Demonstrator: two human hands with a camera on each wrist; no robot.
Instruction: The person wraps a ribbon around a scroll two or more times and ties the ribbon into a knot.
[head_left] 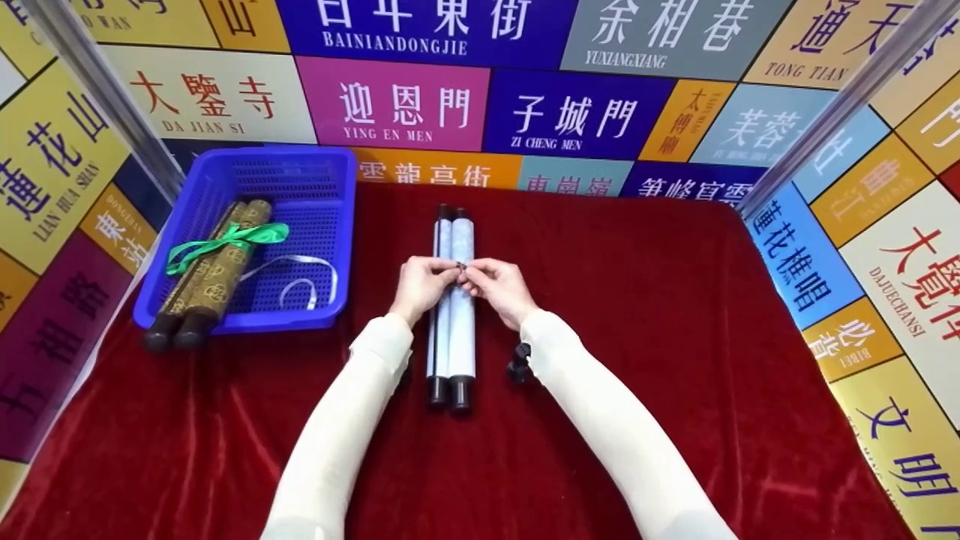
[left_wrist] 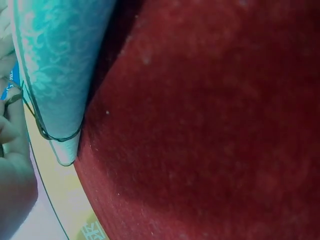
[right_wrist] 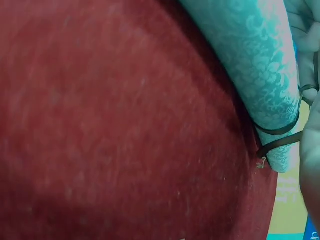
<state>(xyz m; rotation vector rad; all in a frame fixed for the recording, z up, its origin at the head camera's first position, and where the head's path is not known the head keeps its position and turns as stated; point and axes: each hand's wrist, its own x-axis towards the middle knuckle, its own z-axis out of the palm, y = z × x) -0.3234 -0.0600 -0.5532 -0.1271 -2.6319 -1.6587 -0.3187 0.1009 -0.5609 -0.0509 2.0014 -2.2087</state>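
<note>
A pale blue patterned scroll (head_left: pixel 463 337), rolled from both ends into two side-by-side rolls with dark end knobs, lies lengthwise on the red cloth. Around it runs a thin dark cord (left_wrist: pixel 61 139), whose loose end (right_wrist: pixel 280 142) shows in the right wrist view. Above the scroll's middle, the left hand (head_left: pixel 421 285) pinches the cord between thumb and fingers. Opposite it, the right hand (head_left: pixel 501 289) pinches the cord too, fingertips close to the left's. The fingers partly hide the cord's crossing. Both wrist views show the hands only at the edge.
At the left stands a blue plastic basket (head_left: pixel 349 225). In it leans a brown-gold double-rolled scroll (head_left: pixel 217 277) tied with a green ribbon (head_left: pixel 259 234), its knobs jutting over the near rim. A white ribbon (head_left: pixel 313 259) lies there too. Printed sign panels (head_left: pixel 397 105) enclose the table.
</note>
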